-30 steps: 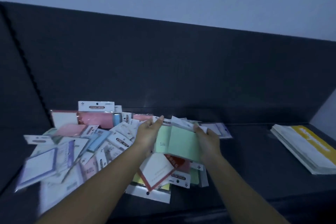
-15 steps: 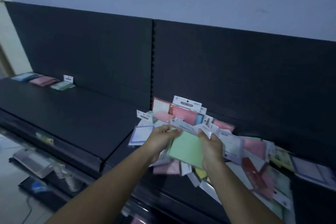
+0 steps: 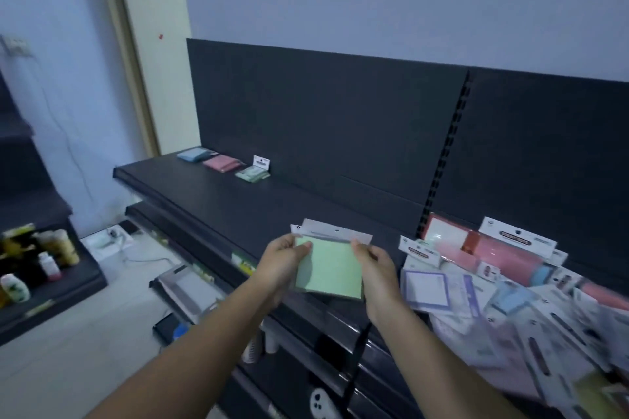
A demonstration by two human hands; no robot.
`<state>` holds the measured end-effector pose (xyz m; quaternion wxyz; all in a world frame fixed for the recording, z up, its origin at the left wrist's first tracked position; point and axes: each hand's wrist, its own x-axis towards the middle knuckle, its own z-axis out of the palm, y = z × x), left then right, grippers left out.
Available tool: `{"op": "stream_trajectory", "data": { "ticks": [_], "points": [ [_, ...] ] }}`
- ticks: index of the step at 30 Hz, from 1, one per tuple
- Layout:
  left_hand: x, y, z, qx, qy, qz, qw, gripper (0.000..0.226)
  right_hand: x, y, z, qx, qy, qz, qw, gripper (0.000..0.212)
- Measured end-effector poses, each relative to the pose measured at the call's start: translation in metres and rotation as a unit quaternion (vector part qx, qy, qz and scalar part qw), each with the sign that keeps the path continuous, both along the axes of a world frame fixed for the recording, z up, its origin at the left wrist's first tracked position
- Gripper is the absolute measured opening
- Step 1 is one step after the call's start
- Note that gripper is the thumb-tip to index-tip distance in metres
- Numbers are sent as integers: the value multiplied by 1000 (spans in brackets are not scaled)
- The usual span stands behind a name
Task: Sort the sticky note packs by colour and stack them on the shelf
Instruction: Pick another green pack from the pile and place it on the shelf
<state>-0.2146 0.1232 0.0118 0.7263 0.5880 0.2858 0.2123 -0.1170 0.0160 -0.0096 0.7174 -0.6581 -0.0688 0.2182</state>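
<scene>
Above shelf (image 3: 272, 201), green pack (image 3: 328, 269) pinched between hands (image 3: 286, 260) (image 3: 376, 269).

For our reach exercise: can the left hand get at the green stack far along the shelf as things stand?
Probably not from here: the left hand, with the right hand, grips a green pack, and the green stack lies far along the shelf. Nothing stands between, though.

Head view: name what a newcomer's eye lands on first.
A green pack is held above the shelf, pinched between the left grip and the right grip. To its right sprawls a jumbled heap of packs. At the shelf's far left lie a blue pile, a pink pile and a green pile.
</scene>
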Motion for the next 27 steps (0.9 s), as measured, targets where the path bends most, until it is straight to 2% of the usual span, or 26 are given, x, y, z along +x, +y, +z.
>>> {"op": "stream_trajectory", "data": {
  "ticks": [3,5,9,14,19,25,27],
  "points": [
    [-31,49,-1,2,0,35,999,15,-31,46,-3,-9,4,91,996,8],
    [-49,78,-2,7,7,43,999,16,-47,75,-6,-15,-5,114,993,7],
    [-74,125,-6,34,36,68,996,12,-71,130,-6,-3,-3,108,994,5],
    [-87,166,-19,71,39,64,995,24,-71,180,-11,3,13,92,996,6],
    [-75,221,-27,90,38,92,991,29,-57,239,-23,-2,41,131,991,21],
    [-29,305,-34,94,59,150,983,22,-16,318,-35,-6,31,131,991,9],
    [-10,335,-33,102,69,176,977,18,1,342,-35,-10,23,131,991,12]
  ]
}}
